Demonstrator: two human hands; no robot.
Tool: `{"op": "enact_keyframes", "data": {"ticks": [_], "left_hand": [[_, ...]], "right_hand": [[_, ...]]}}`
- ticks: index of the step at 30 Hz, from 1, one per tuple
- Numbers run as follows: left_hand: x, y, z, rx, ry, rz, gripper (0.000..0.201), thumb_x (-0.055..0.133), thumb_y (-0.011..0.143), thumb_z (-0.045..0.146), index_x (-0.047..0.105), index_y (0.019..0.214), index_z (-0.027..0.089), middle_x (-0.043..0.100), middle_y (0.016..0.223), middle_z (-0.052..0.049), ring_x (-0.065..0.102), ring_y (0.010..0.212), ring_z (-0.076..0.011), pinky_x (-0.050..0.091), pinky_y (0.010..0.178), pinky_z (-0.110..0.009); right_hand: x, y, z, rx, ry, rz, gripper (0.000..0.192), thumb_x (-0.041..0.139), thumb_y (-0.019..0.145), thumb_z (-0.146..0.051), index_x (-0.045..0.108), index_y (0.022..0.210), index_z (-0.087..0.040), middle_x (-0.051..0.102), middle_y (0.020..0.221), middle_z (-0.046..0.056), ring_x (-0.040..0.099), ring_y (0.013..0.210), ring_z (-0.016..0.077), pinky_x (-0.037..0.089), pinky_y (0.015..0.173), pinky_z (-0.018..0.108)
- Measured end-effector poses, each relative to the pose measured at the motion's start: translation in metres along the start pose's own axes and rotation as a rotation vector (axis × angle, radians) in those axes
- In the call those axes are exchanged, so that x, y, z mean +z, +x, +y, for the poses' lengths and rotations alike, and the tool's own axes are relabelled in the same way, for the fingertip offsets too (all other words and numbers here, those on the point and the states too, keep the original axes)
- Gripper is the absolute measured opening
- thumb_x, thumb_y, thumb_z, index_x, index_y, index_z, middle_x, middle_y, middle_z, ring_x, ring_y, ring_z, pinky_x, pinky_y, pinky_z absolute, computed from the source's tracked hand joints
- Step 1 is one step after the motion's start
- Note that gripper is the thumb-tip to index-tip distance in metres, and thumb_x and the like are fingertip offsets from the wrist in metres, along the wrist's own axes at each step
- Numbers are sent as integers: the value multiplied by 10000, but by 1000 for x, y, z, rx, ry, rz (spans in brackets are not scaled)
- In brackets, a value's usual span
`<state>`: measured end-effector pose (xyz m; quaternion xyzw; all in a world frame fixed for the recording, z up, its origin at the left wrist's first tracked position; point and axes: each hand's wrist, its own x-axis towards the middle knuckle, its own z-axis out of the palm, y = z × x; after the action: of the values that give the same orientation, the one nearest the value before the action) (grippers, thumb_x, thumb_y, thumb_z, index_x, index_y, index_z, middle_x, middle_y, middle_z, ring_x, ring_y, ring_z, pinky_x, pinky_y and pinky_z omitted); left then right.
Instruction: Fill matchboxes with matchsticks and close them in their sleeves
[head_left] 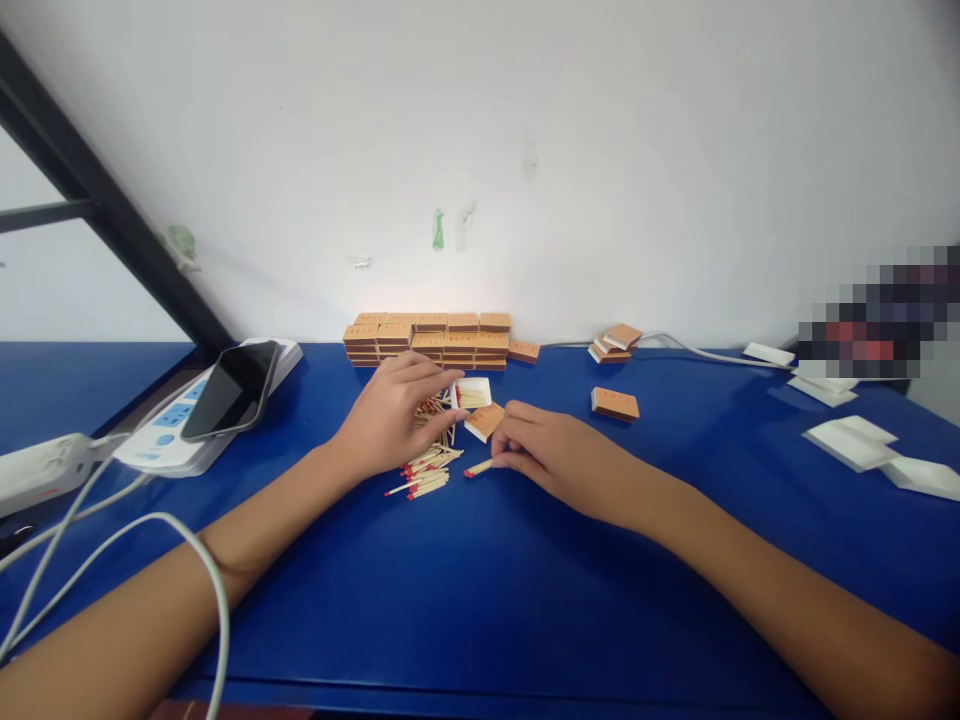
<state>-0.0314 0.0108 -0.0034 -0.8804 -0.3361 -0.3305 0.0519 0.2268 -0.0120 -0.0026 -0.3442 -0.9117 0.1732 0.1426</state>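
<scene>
My left hand [397, 415] reaches over a loose pile of red-tipped matches [430, 472]. Its thumb and index finger lie at either side of the left end of a white matchbox tray [472, 393], which has some matches in it. Between thumb and fingers of my right hand [532, 447] are pinched a few matches [479, 467], red heads pointing left, just above the blue table. An orange matchbox cover [484, 421] lies between the tray and my right hand, its right end partly hidden by the fingers.
Stacked matchboxes [427, 340] line the wall. Further right are a small matchbox pile [616, 343] and a single matchbox [615, 404]. Folded white card pieces [851, 443] lie far right. A phone [231, 390] rests on a power strip [169, 455]; white cables [214, 575] cross my left forearm.
</scene>
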Motion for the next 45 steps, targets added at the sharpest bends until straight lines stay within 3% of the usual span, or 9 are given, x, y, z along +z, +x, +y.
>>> {"op": "enact_keyframes", "data": {"ticks": [6,19,29,38,41,45], "left_hand": [[1,0,-1,-8,3,-13,415,658,990,460,704,1299,186,764,1083,-103,650,1047,-282,521,921,-480],[1,-1,-1,2,13,-13,422,680,979,452,707,1281,158,763,1079,-105,648,1045,-274,517,937,-463],[3,0,-1,-2,16,-37,420,664,989,455,699,1283,156,759,1076,-98,641,1052,-281,510,928,-468],[2,-1,-1,-10,15,-53,412,660,991,447,699,1286,162,754,1069,-102,645,1059,-282,511,937,-467],[2,-1,-1,-10,5,-53,418,666,988,445,702,1292,160,757,1067,-104,648,1051,-282,515,938,-469],[1,0,4,22,-70,-59,443,704,963,473,711,1302,188,770,1046,-92,662,1013,-271,525,938,-464]], "right_hand": [[5,-3,1,13,35,-18,53,608,1029,-236,619,987,-205,646,997,25,575,777,157,434,691,301],[-1,-2,-5,51,25,-53,145,642,1006,-237,625,864,-209,657,876,8,589,738,154,411,631,282],[2,-4,-7,15,75,-25,67,668,999,-271,638,972,-217,632,882,-1,569,746,154,416,669,290],[8,-3,-15,47,64,-40,113,629,1013,-190,611,902,-205,653,866,2,589,753,154,416,662,284],[5,-3,-10,24,68,29,96,601,1026,-186,617,933,-206,653,932,14,580,754,150,424,679,288],[0,0,0,20,40,289,105,585,1033,-207,622,935,-203,617,919,17,557,728,146,411,664,289]]}}
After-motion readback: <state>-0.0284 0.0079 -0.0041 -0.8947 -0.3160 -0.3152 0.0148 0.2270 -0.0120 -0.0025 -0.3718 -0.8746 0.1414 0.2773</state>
